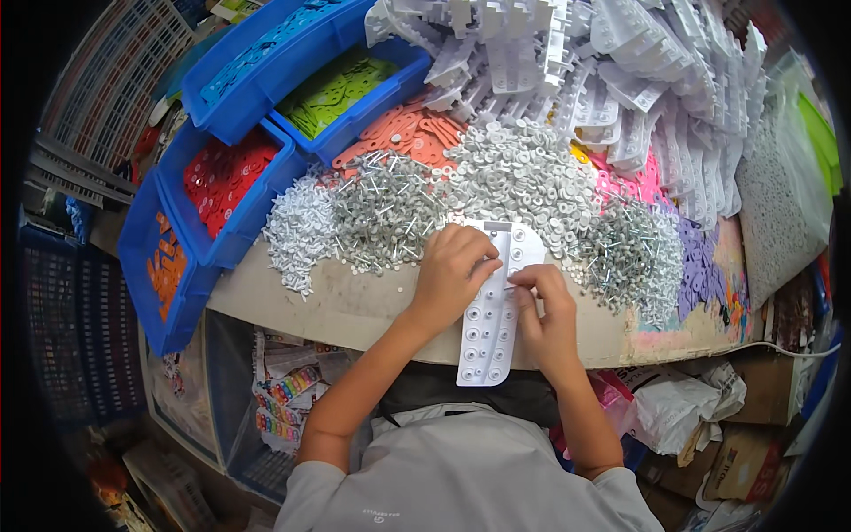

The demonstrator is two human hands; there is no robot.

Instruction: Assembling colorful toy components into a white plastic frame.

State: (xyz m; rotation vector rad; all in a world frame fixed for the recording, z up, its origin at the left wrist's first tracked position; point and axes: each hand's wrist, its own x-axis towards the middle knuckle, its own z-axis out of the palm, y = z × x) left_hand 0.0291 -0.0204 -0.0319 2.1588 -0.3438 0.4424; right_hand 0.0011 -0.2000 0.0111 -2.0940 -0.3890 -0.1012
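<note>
A long white plastic plate (485,359) with rows of round sockets lies over the table's front edge, its near end sticking out toward me. My left hand (454,273) rests at the plate's left side with fingers curled and pinched together. What those fingertips hold, if anything, is hidden. Over the plate's right side, my right hand (548,306) pinches what looks like a thin metal pin (510,286) between thumb and forefinger. Just beyond the plate spreads a heap of white plastic washers (523,177). Metal pins (386,204) are piled left of it, and more pins (634,257) to the right.
Small white pieces (301,226) lie farther left. Blue bins (199,253) hold red, orange, green and blue flat pieces. White plastic plates (620,80) are stacked high at the back. Purple pieces (698,270) and a clear bag (780,191) of grey bits stand right.
</note>
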